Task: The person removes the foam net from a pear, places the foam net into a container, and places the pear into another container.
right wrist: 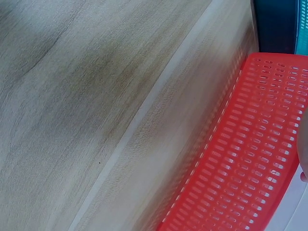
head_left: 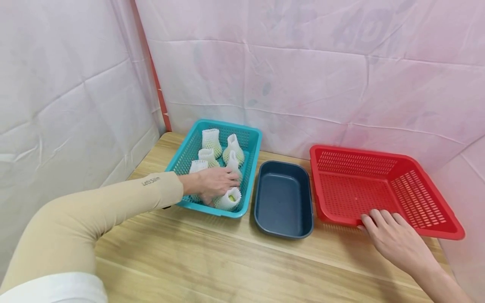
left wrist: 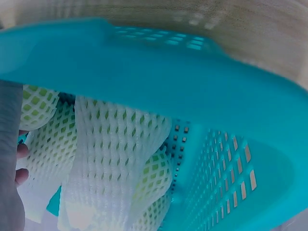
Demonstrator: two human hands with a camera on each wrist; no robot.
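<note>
My left hand (head_left: 219, 182) reaches down into a teal basket (head_left: 248, 176). Its fingers lie over light green fruits in white foam nets, beside a netted fruit (head_left: 228, 199) in the front corner. In the left wrist view its fingertips (left wrist: 21, 177) touch a netting sleeve (left wrist: 53, 132); whether they grip a fruit is hidden. Several more netted fruits (head_left: 233, 151) lie behind the hand. My right hand (head_left: 398, 240) holds the front rim of a red basket (head_left: 352, 191), thumb below and fingers over the edge. That basket's front stands raised off the table, and its inside is bare.
Between the two baskets sits a dark blue tray (head_left: 282, 202) with nothing in it. All three stand on a wood-grain table (head_left: 235, 256). Pale cloth (head_left: 288, 84) hangs behind the table and along the left side.
</note>
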